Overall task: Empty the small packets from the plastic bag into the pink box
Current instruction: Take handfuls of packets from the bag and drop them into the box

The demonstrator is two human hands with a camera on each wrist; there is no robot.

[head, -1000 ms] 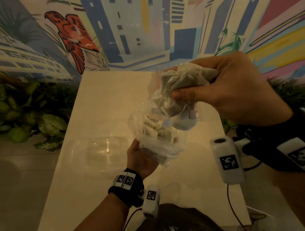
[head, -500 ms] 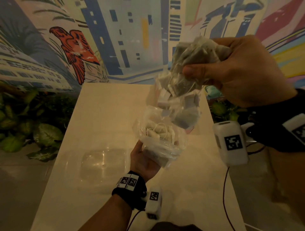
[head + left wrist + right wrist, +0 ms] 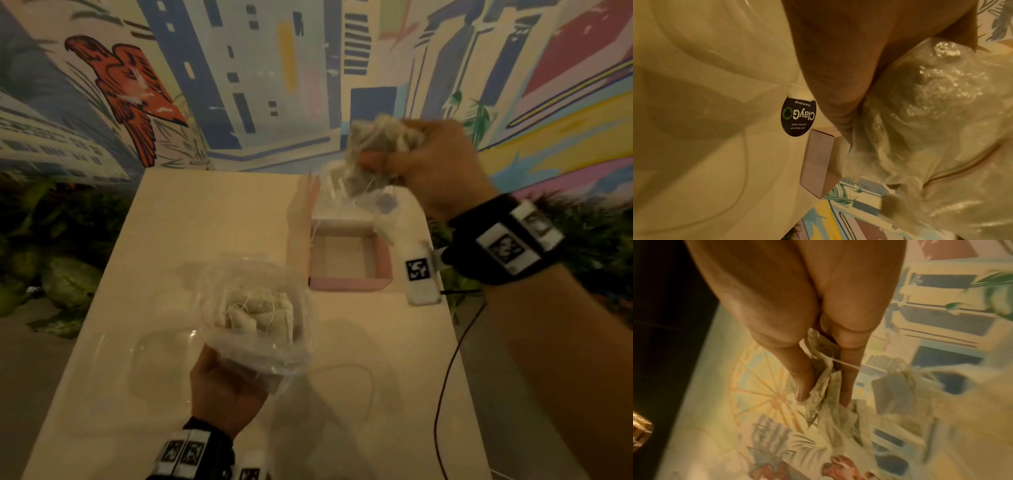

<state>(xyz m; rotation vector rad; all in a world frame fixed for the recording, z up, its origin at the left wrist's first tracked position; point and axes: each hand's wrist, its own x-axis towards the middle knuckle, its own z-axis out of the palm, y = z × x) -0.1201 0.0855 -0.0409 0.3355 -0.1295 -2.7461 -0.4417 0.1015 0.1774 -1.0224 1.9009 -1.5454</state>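
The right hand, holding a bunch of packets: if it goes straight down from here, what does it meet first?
Probably the pink box: the right hand and its packets seem to hang over the box's far edge, though depth is uncertain.

The pink box [image 3: 349, 284] lies on the table [image 3: 205, 219], right of the plastic bag [image 3: 260, 342].

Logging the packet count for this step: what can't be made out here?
- Packets left in the plastic bag: head view, piled together, crinkled film blurs them.
- Packets in the right hand: fingers cover them; right wrist view is motion-blurred.
- Pink box near inner wall: hidden by its rim.
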